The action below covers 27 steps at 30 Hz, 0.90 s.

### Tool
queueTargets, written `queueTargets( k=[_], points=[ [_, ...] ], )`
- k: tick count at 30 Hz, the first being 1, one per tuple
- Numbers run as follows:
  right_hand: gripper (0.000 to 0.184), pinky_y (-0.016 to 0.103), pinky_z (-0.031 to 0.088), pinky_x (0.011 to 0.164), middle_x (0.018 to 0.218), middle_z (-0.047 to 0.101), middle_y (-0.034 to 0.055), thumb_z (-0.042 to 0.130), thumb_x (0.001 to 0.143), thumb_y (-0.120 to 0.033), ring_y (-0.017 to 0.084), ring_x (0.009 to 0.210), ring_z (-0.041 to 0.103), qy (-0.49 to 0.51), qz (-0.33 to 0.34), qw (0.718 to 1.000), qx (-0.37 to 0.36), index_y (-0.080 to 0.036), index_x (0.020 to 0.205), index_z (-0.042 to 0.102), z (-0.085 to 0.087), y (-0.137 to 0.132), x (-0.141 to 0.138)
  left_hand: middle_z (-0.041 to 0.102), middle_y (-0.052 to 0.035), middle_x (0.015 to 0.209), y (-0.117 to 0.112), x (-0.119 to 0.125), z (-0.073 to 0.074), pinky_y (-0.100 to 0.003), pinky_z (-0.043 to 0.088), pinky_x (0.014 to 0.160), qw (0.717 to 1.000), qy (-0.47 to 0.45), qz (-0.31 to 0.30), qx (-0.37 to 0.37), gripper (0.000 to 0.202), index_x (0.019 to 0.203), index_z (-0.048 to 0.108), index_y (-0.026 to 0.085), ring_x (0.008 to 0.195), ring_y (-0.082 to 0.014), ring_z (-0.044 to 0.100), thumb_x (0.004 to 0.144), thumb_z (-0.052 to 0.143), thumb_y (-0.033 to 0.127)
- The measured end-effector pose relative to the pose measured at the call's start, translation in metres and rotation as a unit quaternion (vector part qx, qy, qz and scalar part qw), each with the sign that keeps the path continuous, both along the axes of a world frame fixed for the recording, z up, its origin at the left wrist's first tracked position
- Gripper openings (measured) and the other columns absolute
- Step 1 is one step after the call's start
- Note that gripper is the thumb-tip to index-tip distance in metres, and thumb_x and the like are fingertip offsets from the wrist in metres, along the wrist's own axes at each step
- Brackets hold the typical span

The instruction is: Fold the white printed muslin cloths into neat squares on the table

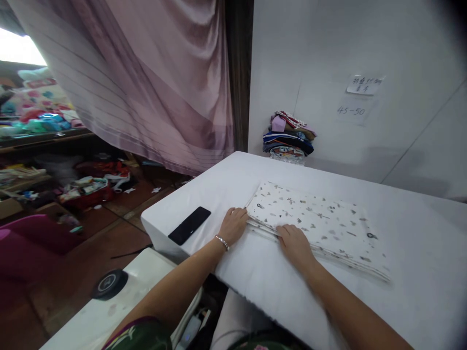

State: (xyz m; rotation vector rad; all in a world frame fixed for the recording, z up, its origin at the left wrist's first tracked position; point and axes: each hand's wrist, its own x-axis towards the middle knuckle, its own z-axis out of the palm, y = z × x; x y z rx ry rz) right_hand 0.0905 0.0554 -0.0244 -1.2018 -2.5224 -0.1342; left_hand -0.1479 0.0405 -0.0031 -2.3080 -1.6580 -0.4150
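A folded white cloth with small dark printed shapes lies flat on the white table. My left hand, with a bracelet at the wrist, rests at the cloth's near left corner, its fingers curled against the layered edge. My right hand lies on the cloth's near edge, fingers bent over the folded layers. Both hands touch the cloth's edge; how firmly they grip it does not show.
A black phone lies on the table's left corner. A pile of folded clothes sits by the white wall at the back. A pink curtain hangs at left. Cluttered shelves and floor lie further left. A white surface stands below.
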Motion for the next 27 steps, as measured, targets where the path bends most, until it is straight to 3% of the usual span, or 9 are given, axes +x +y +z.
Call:
queueTargets(
  k=[6, 9, 12, 14, 17, 20, 27],
  points=[
    [0.019, 0.029, 0.032, 0.070, 0.089, 0.057, 0.0046, 0.047, 0.082, -0.009, 0.018, 0.083, 0.047, -0.004, 0.016, 1.000, 0.000, -0.019, 0.093, 0.058, -0.002, 0.001, -0.001, 0.061, -0.0038, 0.106, -0.002, -0.012, -0.006, -0.037, 0.036, 0.091, 0.997, -0.078, -0.013, -0.013, 0.028, 0.090, 0.060, 0.021, 0.102, -0.0188, 0.050, 0.074, 0.045, 0.005],
    [0.018, 0.028, 0.033, 0.070, 0.089, 0.057, 0.0047, 0.047, 0.082, -0.009, 0.018, 0.083, 0.047, -0.001, 0.018, 1.000, 0.001, -0.019, 0.093, 0.059, -0.002, 0.001, -0.001, 0.062, -0.0027, 0.104, -0.002, -0.021, -0.011, -0.033, 0.039, 0.089, 0.979, -0.200, 0.042, -0.017, 0.031, 0.088, 0.061, 0.020, 0.100, -0.0167, 0.053, 0.068, 0.045, 0.003],
    [0.021, 0.029, 0.033, 0.071, 0.089, 0.057, 0.0048, 0.047, 0.082, -0.009, 0.018, 0.083, 0.047, 0.001, 0.023, 1.000, 0.004, -0.020, 0.096, 0.059, -0.005, 0.002, -0.001, 0.062, -0.0023, 0.096, -0.001, -0.027, -0.009, -0.031, 0.042, 0.084, 0.956, -0.274, 0.100, -0.018, 0.023, 0.087, 0.062, 0.020, 0.092, -0.0160, 0.054, 0.072, 0.046, 0.011],
    [0.024, 0.028, 0.033, 0.071, 0.089, 0.057, 0.0049, 0.046, 0.082, -0.009, 0.018, 0.083, 0.047, 0.003, 0.027, 1.000, 0.006, -0.020, 0.099, 0.059, -0.007, 0.003, 0.000, 0.061, -0.0020, 0.090, 0.000, -0.026, -0.003, -0.030, 0.043, 0.080, 0.951, -0.287, 0.111, -0.036, 0.015, 0.082, 0.062, 0.021, 0.086, -0.0160, 0.055, 0.077, 0.049, 0.024],
    [0.025, 0.028, 0.034, 0.071, 0.090, 0.056, 0.0050, 0.045, 0.083, -0.010, 0.017, 0.083, 0.047, 0.007, 0.030, 0.999, 0.007, -0.021, 0.101, 0.059, -0.008, 0.003, 0.000, 0.060, -0.0025, 0.082, 0.005, -0.020, 0.006, -0.029, 0.043, 0.073, 0.941, -0.293, 0.150, -0.083, 0.028, 0.072, 0.062, 0.020, 0.080, -0.0159, 0.055, 0.078, 0.050, 0.043],
    [0.024, 0.028, 0.034, 0.071, 0.091, 0.056, 0.0052, 0.045, 0.084, -0.011, 0.017, 0.083, 0.047, 0.006, 0.031, 0.999, 0.006, -0.021, 0.101, 0.058, -0.006, 0.002, 0.001, 0.059, -0.0040, 0.083, 0.012, -0.010, 0.013, -0.029, 0.041, 0.068, 0.931, -0.280, 0.196, -0.132, 0.035, 0.069, 0.062, 0.019, 0.081, -0.0178, 0.055, 0.075, 0.050, 0.051],
    [0.027, 0.028, 0.034, 0.071, 0.091, 0.057, 0.0065, 0.043, 0.084, -0.009, 0.018, 0.084, 0.048, 0.004, 0.027, 1.000, -0.001, -0.020, 0.102, 0.059, -0.003, -0.001, -0.001, 0.060, -0.0054, 0.086, 0.030, 0.000, 0.021, -0.028, 0.038, 0.065, 0.924, -0.238, 0.213, -0.209, 0.015, 0.068, 0.060, 0.018, 0.082, -0.0195, 0.054, 0.067, 0.057, 0.033]
  ],
)
